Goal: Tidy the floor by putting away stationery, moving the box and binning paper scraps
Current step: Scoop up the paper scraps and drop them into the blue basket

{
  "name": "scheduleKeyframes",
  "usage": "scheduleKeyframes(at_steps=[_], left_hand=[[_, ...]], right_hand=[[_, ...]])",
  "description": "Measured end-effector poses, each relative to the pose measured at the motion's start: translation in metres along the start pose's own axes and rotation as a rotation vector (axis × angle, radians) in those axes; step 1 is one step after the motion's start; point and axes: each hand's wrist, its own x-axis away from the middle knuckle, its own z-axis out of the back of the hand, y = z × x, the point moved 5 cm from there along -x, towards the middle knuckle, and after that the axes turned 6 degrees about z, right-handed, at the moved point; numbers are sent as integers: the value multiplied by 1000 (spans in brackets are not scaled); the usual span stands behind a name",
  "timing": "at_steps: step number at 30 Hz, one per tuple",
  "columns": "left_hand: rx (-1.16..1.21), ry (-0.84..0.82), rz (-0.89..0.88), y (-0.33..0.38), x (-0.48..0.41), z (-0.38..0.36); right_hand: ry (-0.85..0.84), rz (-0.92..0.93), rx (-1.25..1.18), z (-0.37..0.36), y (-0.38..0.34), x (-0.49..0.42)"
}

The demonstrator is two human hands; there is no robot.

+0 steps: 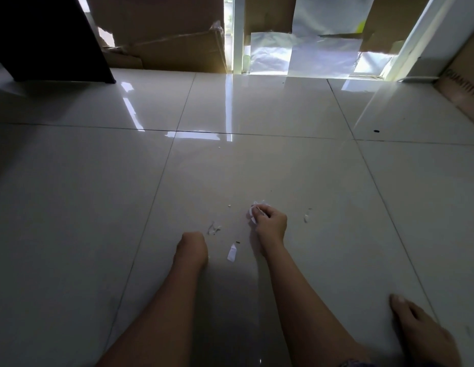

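the pointed white scrap (232,252) lies flat on the glossy tiled floor (71,207), and everything else is placed from it. far behind that scrap and well to its left stands a dark cabinet (45,38). behind the scrap and slightly left, a big cardboard box (164,35) sits at the wall. just left of the scrap the left hand (192,246) rests on the tile, seen from the wrist side. its fingers are tucked under and out of sight, so i cannot tell whether they hold anything. a little beyond the scrap and left of it lie 2 or 3 small torn bits (214,229), and further beyond lies a tiny crumb (229,206). far off, straight behind the scrap, rises a white frame post (238,35). just right of the scrap and a little beyond it, the right hand (270,221) sits low over the tile. its fingers are curled tight round a crumpled wad of paper scraps (257,203), with white edges poking out past the fingertips. further right of the scrap lies a pale sliver (306,218). nearer the camera and well right of the scrap, a bare foot (421,329) rests on the tile. far behind the scrap to the right, a printed carton (466,86) lies at the picture's edge.
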Motion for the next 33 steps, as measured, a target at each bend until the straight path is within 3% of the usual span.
scheduleKeyframes(at_steps=[4,7,13,18,23,33], left_hand=[[269,-69,-144,19,10,-2],[333,-50,-201,32,23,-15],[169,137,-247,49,45,-37],[123,89,-255,54,52,-43],[586,50,-102,71,55,-28],[1113,-242,-277,253,116,-27]], right_hand=[[2,-9,16,4,0,3],[24,-23,-15,13,-2,3],[62,-71,-36,15,5,3],[84,-67,-59,25,1,7],[108,5,-49,58,-27,10],[232,32,-327,192,-97,-37]])
